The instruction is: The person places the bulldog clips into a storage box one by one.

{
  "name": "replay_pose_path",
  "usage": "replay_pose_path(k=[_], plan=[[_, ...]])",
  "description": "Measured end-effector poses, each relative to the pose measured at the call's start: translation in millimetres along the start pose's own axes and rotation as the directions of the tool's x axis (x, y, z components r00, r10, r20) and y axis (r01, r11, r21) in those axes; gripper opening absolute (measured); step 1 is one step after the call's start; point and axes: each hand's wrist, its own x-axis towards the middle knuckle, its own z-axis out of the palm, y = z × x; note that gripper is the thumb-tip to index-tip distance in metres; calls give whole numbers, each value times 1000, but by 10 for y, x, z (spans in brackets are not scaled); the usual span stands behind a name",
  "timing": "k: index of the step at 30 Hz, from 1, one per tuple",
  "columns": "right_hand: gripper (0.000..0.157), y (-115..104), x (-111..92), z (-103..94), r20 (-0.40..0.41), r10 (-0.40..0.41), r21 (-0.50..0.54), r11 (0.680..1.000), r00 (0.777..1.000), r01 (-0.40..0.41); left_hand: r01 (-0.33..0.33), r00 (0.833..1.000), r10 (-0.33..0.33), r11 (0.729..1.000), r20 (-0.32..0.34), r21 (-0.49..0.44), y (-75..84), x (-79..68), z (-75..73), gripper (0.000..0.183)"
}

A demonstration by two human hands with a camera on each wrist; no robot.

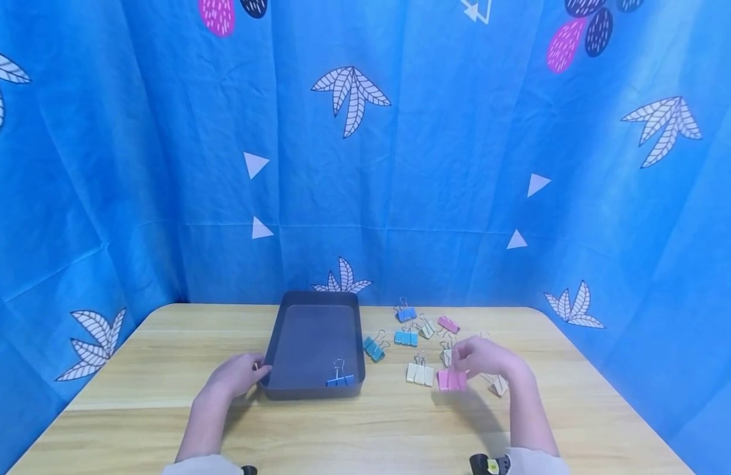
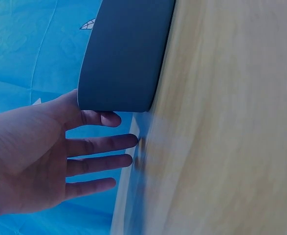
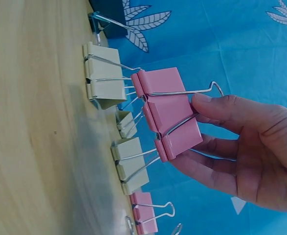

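Near its front left corner, my left hand pinches the side wall of a dark grey tray. In the left wrist view, the thumb passes behind the tray wall while the other fingers stretch out beside it. A blue binder clip lies inside the tray at its front right. My right hand holds a large pink binder clip between thumb and fingers, over the table. Cream binder clips stand close by, and a smaller pink binder clip sits farther off.
Right of the tray, teal and blue binder clips lie among several cream ones on the wooden table. Toward the back is another pink binder clip. A blue patterned curtain hangs behind the table's back edge.
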Motion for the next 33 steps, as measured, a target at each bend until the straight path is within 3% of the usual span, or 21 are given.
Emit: replay_pose_path(k=[10, 17, 26, 33], plan=[[6, -139, -7, -71, -106, -50, -30, 998, 993, 47, 7, 1000, -7, 1000, -6, -1, -6, -5, -7, 26], [8, -369, -45, -71, -201, -51, -58, 998, 978, 40, 6, 1000, -6, 1000, -6, -7, 16, -19, 8, 27], [10, -565, 49, 19, -295, -39, 4, 999, 955, 42, 7, 1000, -7, 1000, -11, 3, -3, -8, 15, 24], [7, -581, 223, 168, -291, -58, 76, 994, 955, 83, 13, 1000, -13, 1000, -4, 17, 2, 8, 26, 27]])
